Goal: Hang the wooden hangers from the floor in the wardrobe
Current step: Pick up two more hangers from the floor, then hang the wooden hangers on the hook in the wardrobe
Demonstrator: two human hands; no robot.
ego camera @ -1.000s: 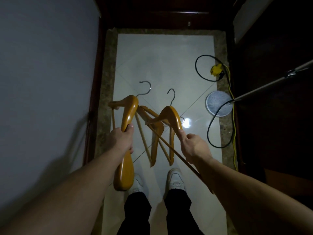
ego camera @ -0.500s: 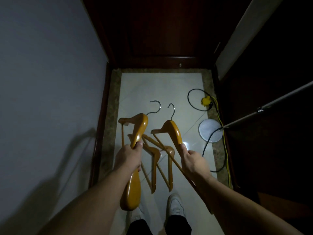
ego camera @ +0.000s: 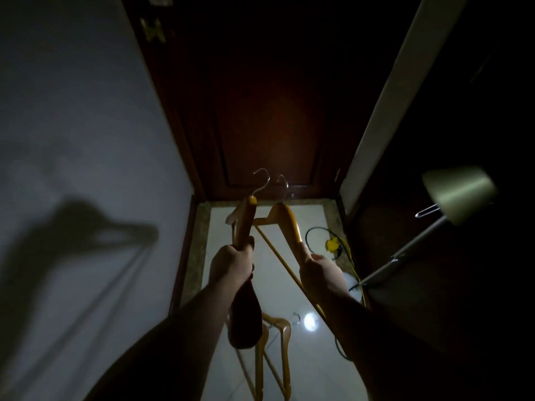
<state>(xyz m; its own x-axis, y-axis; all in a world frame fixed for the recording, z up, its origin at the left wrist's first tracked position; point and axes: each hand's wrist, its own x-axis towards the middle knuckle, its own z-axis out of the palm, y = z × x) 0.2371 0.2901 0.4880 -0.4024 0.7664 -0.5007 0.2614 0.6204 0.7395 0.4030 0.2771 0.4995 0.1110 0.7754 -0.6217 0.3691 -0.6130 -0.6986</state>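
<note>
My left hand [ego camera: 231, 266] grips a wooden hanger [ego camera: 245, 219] by its arm, metal hook pointing up and away. My right hand [ego camera: 322, 274] holds a second wooden hanger [ego camera: 286, 222] by one arm, its cross bar running down past my wrist. Both are raised in front of a dark wooden door [ego camera: 269, 111]. More wooden hangers [ego camera: 278, 354] lie on the white tiled floor [ego camera: 289, 287] below my arms. The wardrobe's dark opening [ego camera: 463, 96] is at the right.
A grey wall [ego camera: 81, 140] bounds the left side. At the right stands a lamp [ego camera: 457, 192] on a slanted metal pole. A black cable and yellow plug [ego camera: 333, 244] lie on the floor by the right wall.
Both hands have lifted their hangers higher, and the view has tilted up toward the door. The hangers left on the floor now sit low in the frame.
</note>
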